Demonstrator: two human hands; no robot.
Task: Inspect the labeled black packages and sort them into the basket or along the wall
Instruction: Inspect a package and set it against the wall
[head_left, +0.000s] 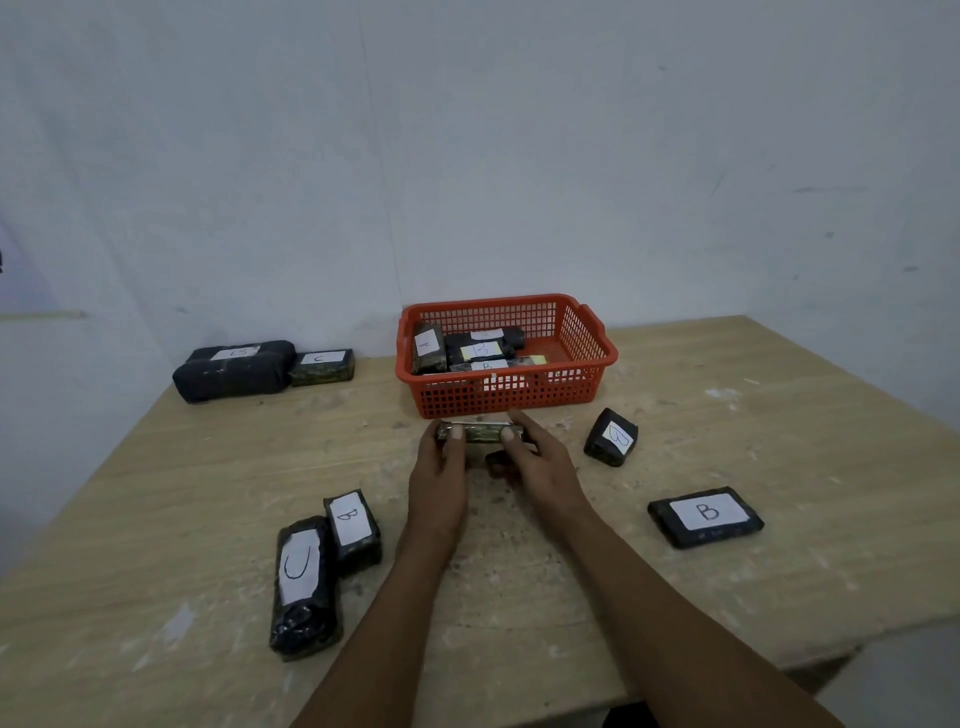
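Observation:
Both my hands hold one black package (480, 432) edge-on just in front of the red basket (582, 384); its label is hidden. My left hand (441, 467) grips its left end and my right hand (530, 457) grips its right end, thumbs on top. The basket holds several labeled packages, one marked A (427, 347) and others marked B. Loose on the table lie a B package (706, 515) at right, a tilted one (611, 436) near the basket, and a B package (353, 527) beside a long C package (304, 582) at left.
Along the wall at back left sit two large black packages (234, 371) and a smaller one marked C (322, 366). The wooden table (519, 597) ends at a front edge near me and a right edge. White walls stand behind.

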